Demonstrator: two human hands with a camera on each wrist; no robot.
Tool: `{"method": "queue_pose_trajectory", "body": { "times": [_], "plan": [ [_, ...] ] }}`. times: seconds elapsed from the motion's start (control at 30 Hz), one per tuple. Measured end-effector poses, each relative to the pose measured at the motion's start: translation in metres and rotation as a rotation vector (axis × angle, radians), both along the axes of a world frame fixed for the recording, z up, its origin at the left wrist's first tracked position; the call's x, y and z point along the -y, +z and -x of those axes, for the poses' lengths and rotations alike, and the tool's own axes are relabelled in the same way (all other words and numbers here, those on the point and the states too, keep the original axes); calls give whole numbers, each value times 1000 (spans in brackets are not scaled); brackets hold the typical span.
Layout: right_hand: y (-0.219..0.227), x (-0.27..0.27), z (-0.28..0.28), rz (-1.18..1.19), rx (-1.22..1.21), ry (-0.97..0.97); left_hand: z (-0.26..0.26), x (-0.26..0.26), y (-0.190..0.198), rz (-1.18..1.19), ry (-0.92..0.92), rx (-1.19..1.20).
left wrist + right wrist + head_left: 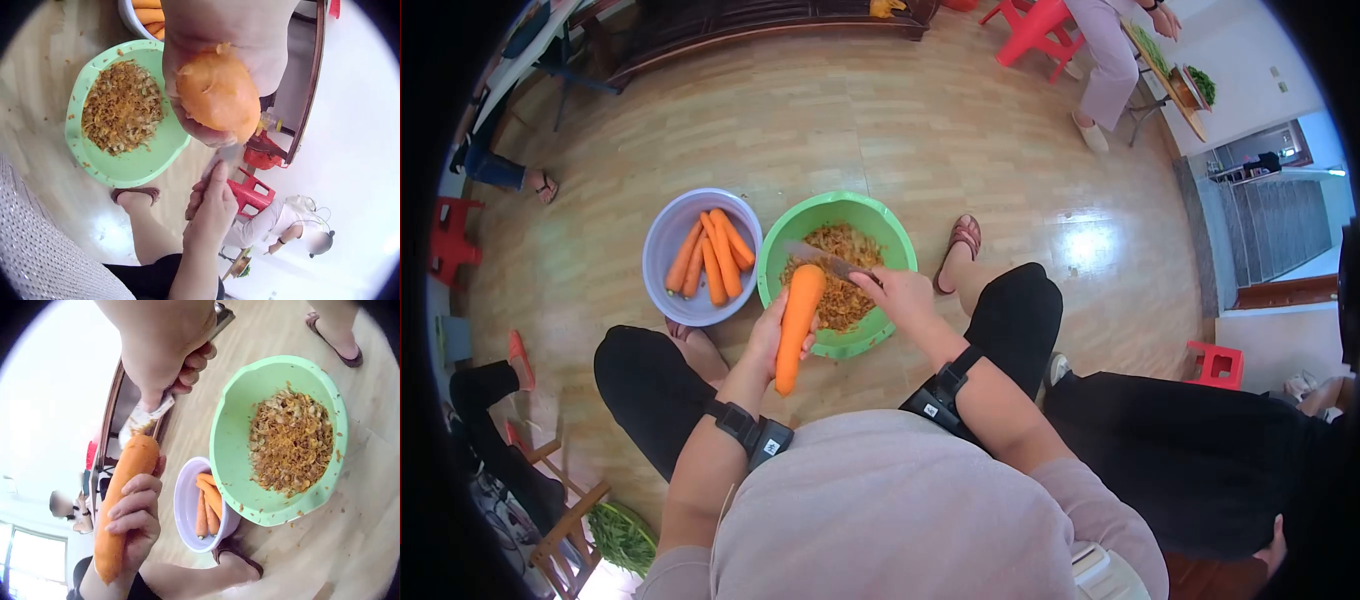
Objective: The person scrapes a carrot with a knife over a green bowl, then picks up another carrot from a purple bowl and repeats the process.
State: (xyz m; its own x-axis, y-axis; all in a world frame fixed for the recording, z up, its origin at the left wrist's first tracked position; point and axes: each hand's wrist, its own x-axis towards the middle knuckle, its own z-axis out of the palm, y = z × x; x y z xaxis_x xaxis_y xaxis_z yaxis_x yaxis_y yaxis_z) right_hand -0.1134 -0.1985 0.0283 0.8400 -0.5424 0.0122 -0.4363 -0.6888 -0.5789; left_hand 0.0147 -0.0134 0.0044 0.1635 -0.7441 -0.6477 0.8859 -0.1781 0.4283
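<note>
Left hand (pixel 768 338) fingers wrapped round a big carrot (pixel 798 322), held just over the green bowl (pixel 837 212) of peelings. Right hand (pixel 903 296) grips my knife (pixel 825 261), blade at the carrot's tip.

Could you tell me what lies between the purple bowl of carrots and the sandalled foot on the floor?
In the head view, the green bowl of peelings sits between the purple bowl and the sandalled foot.
</note>
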Motion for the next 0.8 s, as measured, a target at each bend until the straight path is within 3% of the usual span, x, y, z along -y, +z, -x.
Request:
{"method": "queue_pose_trajectory", "body": {
  "times": [0.07, 0.2, 0.3, 0.43, 0.5, 0.53, 0.6, 0.73, 0.8],
  "plan": [
    [-6, 6, 2, 44, -139, -7, 0, 2, 3, 17, 6, -7],
    [16, -12, 0, 20, -66, -14, 4, 5, 14, -23, 101, 22],
    [22, -27, 6, 0, 49, 270, 2, 7, 2, -86, 95, -1],
    [7, -20, 2, -54, 160, 272, 1, 5, 1, -26, 60, -60],
    [2, -5, -2, -17, 8, 29, 0, 3, -1, -14, 72, -89],
    [-3, -1, 0, -17, 10, 23, 1, 4, 0, -14, 65, -87],
    [-6, 4, 1, 50, -212, -46, 3, 3, 8, 3, 67, -44],
    [13, -14, 1, 30, -67, -37, 7, 6, 12, -14, 108, 1],
    [20, -24, 3, -64, 94, 165, 8, 8, 12, -117, 160, 3]
  ]
}}
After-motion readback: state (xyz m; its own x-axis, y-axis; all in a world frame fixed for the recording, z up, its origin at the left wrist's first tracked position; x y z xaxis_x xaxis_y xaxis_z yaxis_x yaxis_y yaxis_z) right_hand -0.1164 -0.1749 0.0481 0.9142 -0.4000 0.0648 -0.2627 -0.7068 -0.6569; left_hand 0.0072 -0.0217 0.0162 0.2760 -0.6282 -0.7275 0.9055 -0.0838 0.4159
